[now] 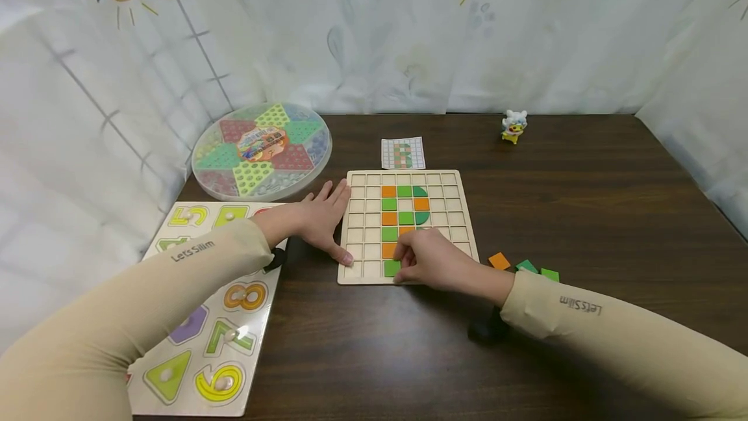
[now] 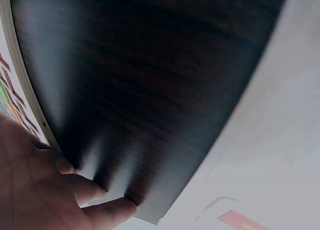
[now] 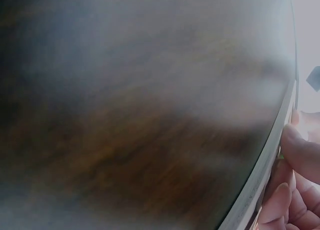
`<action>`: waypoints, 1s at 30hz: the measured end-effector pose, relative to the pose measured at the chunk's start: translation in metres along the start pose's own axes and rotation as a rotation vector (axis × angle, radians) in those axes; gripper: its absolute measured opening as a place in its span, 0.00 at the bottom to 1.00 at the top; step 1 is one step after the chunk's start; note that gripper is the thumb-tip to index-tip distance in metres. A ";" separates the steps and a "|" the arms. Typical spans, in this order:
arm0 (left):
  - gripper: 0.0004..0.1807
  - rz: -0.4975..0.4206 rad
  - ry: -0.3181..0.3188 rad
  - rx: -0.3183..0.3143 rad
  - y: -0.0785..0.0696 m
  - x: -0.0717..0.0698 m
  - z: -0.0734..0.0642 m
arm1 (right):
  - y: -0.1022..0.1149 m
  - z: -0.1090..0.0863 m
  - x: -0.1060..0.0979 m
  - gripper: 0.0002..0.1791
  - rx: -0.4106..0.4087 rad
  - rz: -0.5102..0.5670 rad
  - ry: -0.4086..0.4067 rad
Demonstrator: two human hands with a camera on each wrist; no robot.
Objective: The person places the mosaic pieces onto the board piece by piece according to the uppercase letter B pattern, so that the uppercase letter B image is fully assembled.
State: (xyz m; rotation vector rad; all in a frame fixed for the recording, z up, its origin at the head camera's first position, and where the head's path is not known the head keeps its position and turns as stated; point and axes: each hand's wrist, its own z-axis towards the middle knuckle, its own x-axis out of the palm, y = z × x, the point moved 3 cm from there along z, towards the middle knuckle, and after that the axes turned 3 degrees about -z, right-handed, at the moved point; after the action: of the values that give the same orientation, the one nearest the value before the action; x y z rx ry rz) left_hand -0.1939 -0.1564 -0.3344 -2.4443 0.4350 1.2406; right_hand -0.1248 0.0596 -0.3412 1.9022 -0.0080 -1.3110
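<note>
A wooden grid board [image 1: 356, 236] lies on the table with orange, green and dark green tiles in its cells. My left hand [image 1: 323, 216] rests at the board's left edge, fingers spread and thumb on its lower left corner. In the left wrist view the left hand's fingers [image 2: 112, 210] touch the dark table. My right hand [image 1: 435, 262] pinches a green square tile [image 1: 392, 268] at the board's bottom row and covers the cells beside it. In the right wrist view thumb and fingers [image 3: 302, 152] meet at the board's edge, a small green sliver between them.
A printed pattern card [image 1: 403, 153] lies behind the board. Loose tiles [image 1: 499, 261] are by the right forearm. A number-and-shape puzzle [image 1: 257, 336] lies under the left forearm, with a round Chinese checkers box [image 1: 210, 145] behind it. A small figurine [image 1: 514, 127] stands at the back.
</note>
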 end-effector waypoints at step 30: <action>0.77 -0.011 -0.008 0.003 -0.001 0.000 -0.001 | 0.008 -0.001 0.004 0.08 -0.057 -0.093 -0.055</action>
State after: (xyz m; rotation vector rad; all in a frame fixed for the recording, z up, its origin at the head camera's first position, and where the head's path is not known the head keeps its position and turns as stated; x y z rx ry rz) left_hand -0.1929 -0.1561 -0.3333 -2.4353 0.4209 1.2435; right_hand -0.1186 0.0533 -0.3393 1.8374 0.0893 -1.4105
